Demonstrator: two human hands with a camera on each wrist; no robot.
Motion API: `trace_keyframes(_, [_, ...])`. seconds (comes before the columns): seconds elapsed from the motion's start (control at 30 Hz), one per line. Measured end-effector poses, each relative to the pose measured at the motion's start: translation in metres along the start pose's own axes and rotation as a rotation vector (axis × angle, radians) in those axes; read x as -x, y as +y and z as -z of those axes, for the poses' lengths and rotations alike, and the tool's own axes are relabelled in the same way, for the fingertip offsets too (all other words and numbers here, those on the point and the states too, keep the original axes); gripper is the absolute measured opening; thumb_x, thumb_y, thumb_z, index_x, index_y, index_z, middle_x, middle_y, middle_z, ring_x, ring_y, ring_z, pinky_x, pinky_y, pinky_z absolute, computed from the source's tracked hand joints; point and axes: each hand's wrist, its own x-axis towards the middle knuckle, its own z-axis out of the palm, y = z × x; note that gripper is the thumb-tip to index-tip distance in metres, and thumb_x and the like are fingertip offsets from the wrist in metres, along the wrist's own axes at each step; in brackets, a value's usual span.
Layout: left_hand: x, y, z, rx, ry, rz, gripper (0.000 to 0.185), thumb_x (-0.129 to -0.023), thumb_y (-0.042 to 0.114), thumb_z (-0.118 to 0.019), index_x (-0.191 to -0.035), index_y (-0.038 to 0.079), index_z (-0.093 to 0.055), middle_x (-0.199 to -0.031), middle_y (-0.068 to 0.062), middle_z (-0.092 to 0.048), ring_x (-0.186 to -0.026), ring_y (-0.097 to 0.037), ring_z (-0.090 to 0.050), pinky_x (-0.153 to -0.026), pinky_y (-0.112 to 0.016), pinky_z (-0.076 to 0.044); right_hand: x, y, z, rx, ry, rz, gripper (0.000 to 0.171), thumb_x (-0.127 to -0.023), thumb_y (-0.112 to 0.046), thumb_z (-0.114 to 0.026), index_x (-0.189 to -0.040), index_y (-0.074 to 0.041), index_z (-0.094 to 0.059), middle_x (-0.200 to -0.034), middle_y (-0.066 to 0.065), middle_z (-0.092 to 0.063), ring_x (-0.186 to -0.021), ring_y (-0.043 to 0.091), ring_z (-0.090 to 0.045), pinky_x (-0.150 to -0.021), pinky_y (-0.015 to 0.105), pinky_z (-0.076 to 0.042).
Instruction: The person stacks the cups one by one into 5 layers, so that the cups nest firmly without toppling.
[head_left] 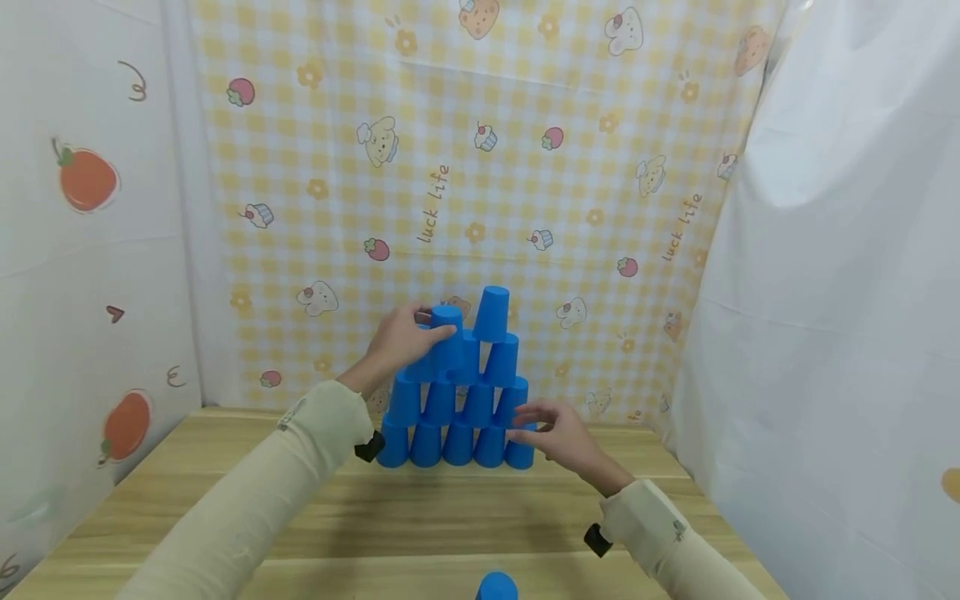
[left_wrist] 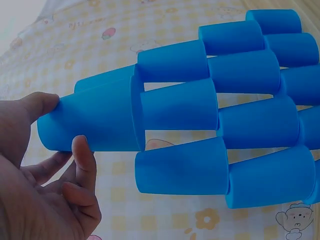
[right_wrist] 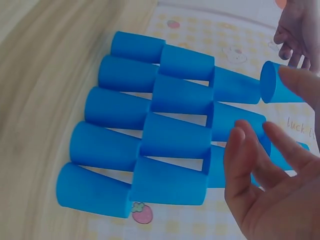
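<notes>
A pyramid of blue cups (head_left: 457, 408) stands at the far edge of the wooden tabletop (head_left: 420, 525), close against the yellow checked backdrop (head_left: 465, 183); white sheeting closes in the left side, printed with oranges, and hangs in plain folds on the right; bare wood lies open between the pyramid and the near edge, where a lone blue cup (head_left: 497, 587) stands at the bottom of the head view, well apart from the stack.

The left hand (head_left: 401, 337) is raised to the upper left of the pyramid, forearm sloping up from the lower left in a pale sleeve; its grip is closed round an upturned blue cup (head_left: 447, 337), thumb on one side and fingers on the other, as the left wrist view (left_wrist: 92, 117) shows plainly; this held cup sits at the pyramid's upper rows, beside the topmost cup (head_left: 492, 313), which stands to its right; whether it rests on the cups below cannot be told.

The right hand (head_left: 558, 433) hovers at the pyramid's lower right, by the end of the bottom row; its grip is open, fingers spread and relaxed, holding nothing; in the right wrist view the fingertips (right_wrist: 237, 145) lie just beside the cups, and contact cannot be told.

The backdrop reads "luck life" in slanted brown script, once above the pyramid and once further right, among cupcakes, strawberries and small cartoon dogs.
</notes>
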Motion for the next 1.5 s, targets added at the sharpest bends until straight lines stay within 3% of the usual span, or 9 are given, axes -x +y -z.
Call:
trace_keyframes(0.33, [-0.017,0.011,-0.001,0.031,0.013,-0.017,0.065,-0.094,0.045,-0.065,-0.142,0.006,-0.048,-0.139,-0.016,-0.056,-0.122,-0.038,-0.058,-0.098,-0.055,-0.048,0.021,0.016,-0.010,0.011,-0.235,0.063,0.034,-0.090,-0.022,-0.074,-0.120,-0.007,-0.068,-0.111,0.013,-0.070,-0.085,0.021,-0.068,-0.063,0.033,-0.056])
trace_keyframes(0.47, [-0.021,0.014,-0.001,0.029,0.013,-0.024,0.064,-0.094,0.045,-0.064,-0.142,0.007,-0.048,-0.140,-0.015,-0.055,-0.122,-0.038,-0.057,-0.098,-0.055,-0.047,0.027,0.021,-0.015,-0.036,-0.350,0.034,0.032,-0.091,-0.018,-0.073,-0.120,-0.007,-0.067,-0.111,0.016,-0.070,-0.080,0.020,-0.069,-0.059,0.030,-0.055])
trace_keyframes(0.7, [-0.030,0.013,0.000,0.017,0.026,-0.003,0.061,-0.096,0.042,-0.064,-0.141,0.005,-0.048,-0.141,-0.017,-0.053,-0.123,-0.038,-0.056,-0.099,-0.053,-0.047,0.035,0.037,-0.022,-0.151,-0.504,0.032,0.034,-0.091,-0.015,-0.071,-0.123,-0.004,-0.066,-0.111,0.016,-0.071,-0.088,0.018,-0.071,-0.066,0.030,-0.057])
trace_keyframes(0.83, [-0.034,0.011,0.000,0.016,0.031,0.000,0.061,-0.096,0.043,-0.063,-0.141,0.005,-0.047,-0.142,-0.017,-0.053,-0.123,-0.039,-0.056,-0.099,-0.054,-0.047,0.042,0.047,-0.025,-0.223,-0.592,0.029,0.040,-0.090,-0.011,-0.071,-0.126,0.003,-0.062,-0.113,0.015,-0.070,-0.090,0.019,-0.069,-0.073,0.026,-0.056])
trace_keyframes(1.0, [-0.038,0.007,0.000,0.013,0.029,0.023,0.062,-0.097,0.042,-0.062,-0.143,0.005,-0.045,-0.142,-0.019,-0.052,-0.125,-0.040,-0.054,-0.100,-0.056,-0.045,0.050,0.054,-0.029,-0.261,-0.677,0.023,0.045,-0.091,-0.015,-0.071,-0.129,0.007,-0.058,-0.116,0.016,-0.070,-0.089,0.011,-0.068,-0.072,0.023,-0.054])
trace_keyframes(1.1, [-0.039,0.005,-0.001,0.009,0.032,0.025,0.063,-0.097,0.042,-0.061,-0.145,0.004,-0.044,-0.143,-0.019,-0.052,-0.125,-0.040,-0.054,-0.101,-0.056,-0.045,0.053,0.058,-0.030,-0.291,-0.741,0.067,0.048,-0.093,-0.015,-0.071,-0.131,0.009,-0.056,-0.119,0.022,-0.068,-0.089,0.009,-0.068,-0.077,0.028,-0.056])
trace_keyframes(1.27, [-0.044,0.004,-0.003,0.014,0.037,0.021,0.063,-0.098,0.042,-0.060,-0.145,0.004,-0.043,-0.143,-0.019,-0.051,-0.126,-0.040,-0.053,-0.101,-0.056,-0.044,0.056,0.064,-0.032,-0.290,-0.841,0.107,0.058,-0.093,-0.030,-0.071,-0.133,0.008,-0.053,-0.124,0.024,-0.065,-0.097,0.029,-0.070,-0.084,0.034,-0.056])
trace_keyframes(1.33, [-0.046,0.004,-0.004,0.021,0.040,0.013,0.064,-0.098,0.043,-0.060,-0.146,0.003,-0.042,-0.143,-0.020,-0.050,-0.128,-0.040,-0.052,-0.101,-0.056,-0.044,0.058,0.065,-0.034,-0.292,-0.868,0.097,0.061,-0.092,-0.033,-0.072,-0.134,0.007,-0.053,-0.126,0.022,-0.064,-0.100,0.031,-0.069,-0.083,0.035,-0.056])
trace_keyframes(1.5, [-0.049,0.002,-0.005,0.018,0.050,-0.001,0.066,-0.099,0.044,-0.058,-0.147,0.003,-0.040,-0.145,-0.019,-0.049,-0.130,-0.038,-0.049,-0.103,-0.055,-0.043,0.062,0.064,-0.039,-0.326,-0.906,0.102,0.057,-0.093,-0.026,-0.071,-0.135,0.008,-0.053,-0.129,0.014,-0.064,-0.100,0.010,-0.067,-0.088,0.042,-0.055])
